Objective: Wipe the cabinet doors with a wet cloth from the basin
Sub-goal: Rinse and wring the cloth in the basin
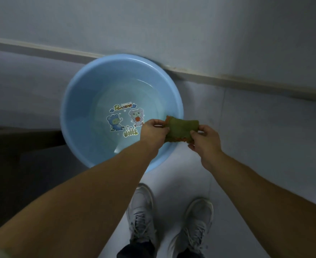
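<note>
step: cloth [182, 128] held over basin [75, 101] right rim | left hand [153, 131], right hand [205, 140] fingers pinching its ends | next: wringing judged needed, then cabinet doors

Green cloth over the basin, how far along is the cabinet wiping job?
Done: the green cloth is out of the blue basin, which holds water. In hand: the left hand and right hand both grip it above the basin's rim, seemingly wringing or unfolding it. Left: the wiping itself, not yet begun in this view.
</note>
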